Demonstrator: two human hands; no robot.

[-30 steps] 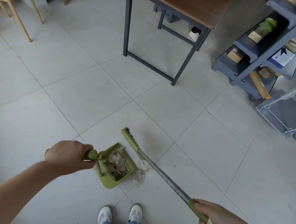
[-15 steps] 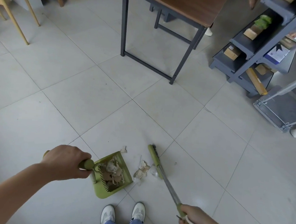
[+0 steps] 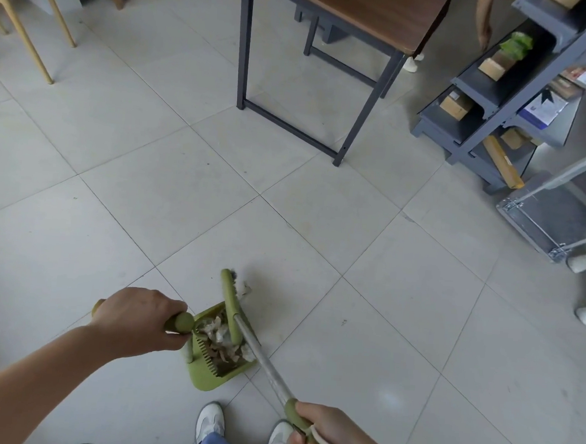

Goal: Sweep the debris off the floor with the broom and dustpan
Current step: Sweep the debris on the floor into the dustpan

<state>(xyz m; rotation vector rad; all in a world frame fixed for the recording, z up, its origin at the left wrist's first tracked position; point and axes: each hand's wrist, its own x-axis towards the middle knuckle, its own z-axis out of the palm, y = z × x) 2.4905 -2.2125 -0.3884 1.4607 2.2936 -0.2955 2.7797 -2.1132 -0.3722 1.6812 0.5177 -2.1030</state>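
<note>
Debris (image 3: 221, 339) is held in the dustpan (image 3: 206, 383), set on the floor (image 3: 149, 196) just beyond the shoes (image 3: 210, 421). Its right side is crossed by the broom (image 3: 259, 353). A desk (image 3: 382, 21) is seen far, a shelf (image 3: 434, 127) far right.

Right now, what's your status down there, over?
Left hand grips dustpan handle; right hand grips broom. Debris mostly in pan; one scrap by the bristles. Table stands well ahead.

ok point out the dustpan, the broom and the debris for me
dustpan (image 3: 206, 382), head view, on its bare green rim at the near edge.
broom (image 3: 229, 295), head view, on the green bar of its head.
debris (image 3: 216, 335), head view, on the pale scraps inside the dustpan.
</note>
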